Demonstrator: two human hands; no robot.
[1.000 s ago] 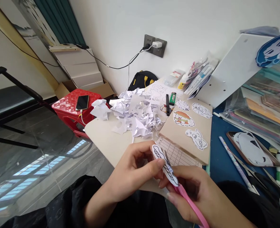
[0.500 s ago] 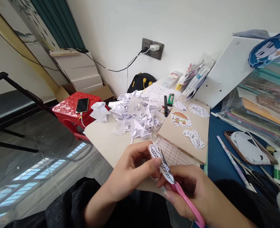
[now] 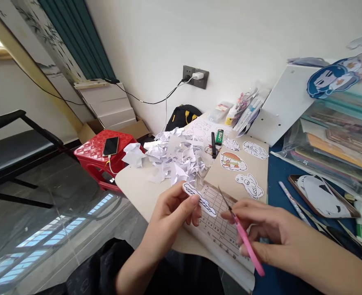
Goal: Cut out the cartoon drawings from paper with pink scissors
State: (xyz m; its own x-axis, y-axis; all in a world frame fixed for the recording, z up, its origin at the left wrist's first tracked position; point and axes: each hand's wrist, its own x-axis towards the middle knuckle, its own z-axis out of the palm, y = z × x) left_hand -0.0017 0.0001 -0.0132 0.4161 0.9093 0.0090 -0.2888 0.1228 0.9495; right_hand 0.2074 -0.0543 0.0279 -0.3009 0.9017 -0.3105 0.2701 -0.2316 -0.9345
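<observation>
Between thumb and fingers, my left hand (image 3: 175, 211) pinches a small paper cutout (image 3: 201, 200) with black striped line drawing and a white border. My right hand (image 3: 261, 229) grips pink-handled scissors (image 3: 245, 241), their blades pointing up and away from me. The blades stand apart from the cutout, to its right. Below both hands lies a sheet printed with a grid (image 3: 214, 223). Just beyond, a beige board (image 3: 213, 174) carries several cutouts, among them a coloured one (image 3: 234, 162) and a line-drawn one (image 3: 249, 186).
White paper scraps (image 3: 176, 153) are heaped beyond my left hand. A green box (image 3: 219, 137) and a black cutter (image 3: 213, 145) lie behind the board. At right, a brown tray (image 3: 351, 211) holds cutouts beside a patterned pencil (image 3: 293, 202). A phone (image 3: 110, 146) rests on a red stool (image 3: 89, 149).
The scissors have come away from the cutout as my right hand moved right and slightly up. My left hand, with the cutout, has shifted a little left.
</observation>
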